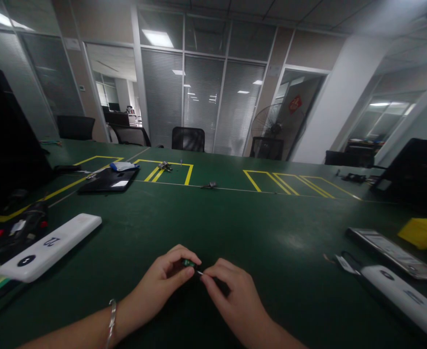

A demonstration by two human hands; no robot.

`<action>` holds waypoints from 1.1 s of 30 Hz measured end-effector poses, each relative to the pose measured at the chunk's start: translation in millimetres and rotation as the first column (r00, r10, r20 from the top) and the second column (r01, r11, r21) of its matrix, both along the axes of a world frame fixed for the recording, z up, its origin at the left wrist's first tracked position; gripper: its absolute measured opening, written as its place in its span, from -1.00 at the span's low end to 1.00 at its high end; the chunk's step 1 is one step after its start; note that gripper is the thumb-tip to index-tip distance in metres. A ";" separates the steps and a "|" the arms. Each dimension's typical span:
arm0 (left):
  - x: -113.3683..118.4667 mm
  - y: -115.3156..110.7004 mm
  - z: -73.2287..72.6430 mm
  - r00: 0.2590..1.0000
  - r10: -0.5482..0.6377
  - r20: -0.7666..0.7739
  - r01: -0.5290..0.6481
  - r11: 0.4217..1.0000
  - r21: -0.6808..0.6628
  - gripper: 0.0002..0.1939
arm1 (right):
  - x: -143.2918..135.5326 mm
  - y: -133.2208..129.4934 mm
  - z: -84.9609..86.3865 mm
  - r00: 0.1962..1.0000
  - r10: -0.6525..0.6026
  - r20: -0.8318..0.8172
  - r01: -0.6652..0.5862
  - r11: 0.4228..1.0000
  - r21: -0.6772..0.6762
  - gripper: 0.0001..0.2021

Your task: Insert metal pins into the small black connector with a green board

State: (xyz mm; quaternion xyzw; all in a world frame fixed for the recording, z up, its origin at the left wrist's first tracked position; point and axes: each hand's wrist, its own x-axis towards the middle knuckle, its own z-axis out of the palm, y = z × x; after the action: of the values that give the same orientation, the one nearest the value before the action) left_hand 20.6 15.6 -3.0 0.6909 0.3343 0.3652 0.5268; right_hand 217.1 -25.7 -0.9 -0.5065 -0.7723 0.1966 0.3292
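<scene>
My left hand [168, 274] pinches a small green part [188, 263] between thumb and fingers, low in the middle of the view. Close beside it on the right, my right hand [233, 286] is closed on a thin, light-coloured pin-like piece [199, 273], whose tip points at the green part. Whether the two pieces touch is too small to tell. Both hands are just over the green table [257, 232]. A silver bracelet [112, 317] circles the left wrist.
A white power bank [60, 242] lies at left, another [399, 295] at right beside a phone [395, 249]. Farther back are a black tablet [107, 180], small metal parts [165, 166] and a dark piece [210, 184]. Yellow cloth [424, 232] sits at right.
</scene>
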 end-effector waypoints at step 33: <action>0.6 -7.5 7.5 0.986 0.086 -0.142 -0.058 0.980 0.190 -0.77 | 1.2 1.5 2.7 0.994 -0.057 -0.095 0.053 0.998 -0.041 -0.76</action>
State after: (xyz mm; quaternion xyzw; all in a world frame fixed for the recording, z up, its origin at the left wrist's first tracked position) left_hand 21.2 8.1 4.5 0.7498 0.3624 0.3607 0.4200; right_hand 218.4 -24.2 1.8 -0.5238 -0.7373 0.2265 0.3614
